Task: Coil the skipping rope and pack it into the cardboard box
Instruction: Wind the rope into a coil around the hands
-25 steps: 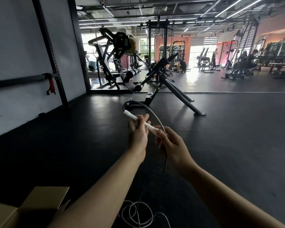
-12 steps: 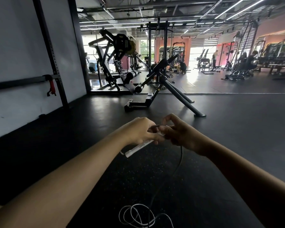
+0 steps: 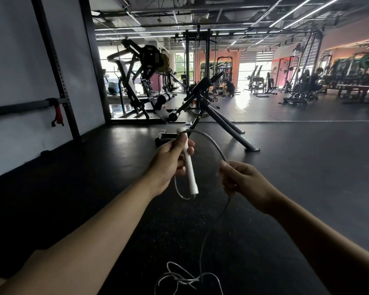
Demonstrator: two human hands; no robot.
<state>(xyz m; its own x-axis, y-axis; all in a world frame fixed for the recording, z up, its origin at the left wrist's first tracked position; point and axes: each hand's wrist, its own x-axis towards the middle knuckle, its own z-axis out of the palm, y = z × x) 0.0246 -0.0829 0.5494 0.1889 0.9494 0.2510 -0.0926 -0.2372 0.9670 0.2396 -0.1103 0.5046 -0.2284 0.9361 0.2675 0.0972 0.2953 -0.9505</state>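
At the far left, a red hook (image 3: 57, 116) is seen on a dark upright against the white wall (image 3: 15, 60). Nearer the middle, the left hand (image 3: 168, 165) is curled round a white handle (image 3: 188, 165) of the skipping rope (image 3: 209, 141), held nearly upright with its lower end below the fist. From the handle's top the grey cord is arched over to the right hand (image 3: 243, 182), where it is pinched between thumb and curled fingers. Below that hand the cord is let down to a loose tangle on the black floor (image 3: 285, 167), between the two forearms. Behind the hands, a black exercise bench (image 3: 202, 103) is seen.
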